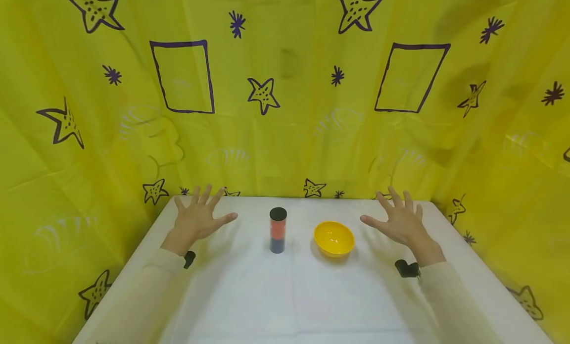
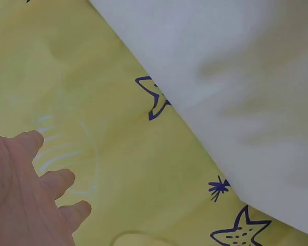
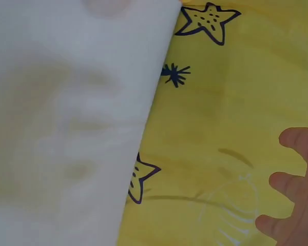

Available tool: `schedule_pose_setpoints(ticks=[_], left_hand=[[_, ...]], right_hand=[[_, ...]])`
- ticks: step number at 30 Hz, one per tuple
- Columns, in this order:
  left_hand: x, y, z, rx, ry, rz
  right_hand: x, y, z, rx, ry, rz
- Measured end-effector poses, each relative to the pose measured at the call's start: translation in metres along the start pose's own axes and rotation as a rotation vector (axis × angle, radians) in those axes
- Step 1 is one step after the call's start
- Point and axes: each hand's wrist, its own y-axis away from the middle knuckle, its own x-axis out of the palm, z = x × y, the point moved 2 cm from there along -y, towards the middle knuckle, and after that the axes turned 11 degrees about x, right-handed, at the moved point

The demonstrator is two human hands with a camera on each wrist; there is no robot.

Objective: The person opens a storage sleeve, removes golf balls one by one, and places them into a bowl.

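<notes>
My left hand [image 1: 196, 221] hovers over the left side of the white table, fingers spread and holding nothing. On the other side, my right hand [image 1: 401, 222] is also spread and bare. Between them stands an upright clear cylinder [image 1: 278, 230] with a black lid, reddish in its upper part and dark blue below. A yellow bowl [image 1: 334, 239] sits right of the cylinder, nearer to my right hand; its inside shows no contents. In the left wrist view, fingers of the left hand [image 2: 36, 189] show at the lower left. Fingers of the right hand [image 3: 297, 189] appear at the right edge of the right wrist view.
A white cloth [image 1: 289, 299] covers the table. Yellow curtains [image 1: 294, 141] with dark stars and outlined shapes hang behind and along both sides. Dark bands [image 1: 407, 269] are on both wrists.
</notes>
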Motion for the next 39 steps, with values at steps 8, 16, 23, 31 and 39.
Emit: schedule_pose_setpoints(ticks=[8, 16, 23, 31, 39], left_hand=[[0.011, 0.004, -0.007, -0.022, 0.098, -0.063], [0.016, 0.002, -0.026, 0.008, 0.34, -0.239], [0.017, -0.004, -0.05, 0.032, 0.635, -0.416], [0.036, -0.013, -0.067, 0.039, 0.713, -0.449], [0.051, -0.019, -0.08, 0.069, 0.751, -0.367]], right_hand=[[0.004, 0.01, 0.01, -0.026, -0.114, 0.008], [0.003, 0.025, 0.025, -0.092, -0.281, 0.029], [0.003, 0.034, 0.038, -0.194, -0.37, -0.046], [0.01, 0.041, 0.051, -0.311, -0.437, -0.127], [0.015, 0.043, 0.067, -0.385, -0.459, -0.117]])
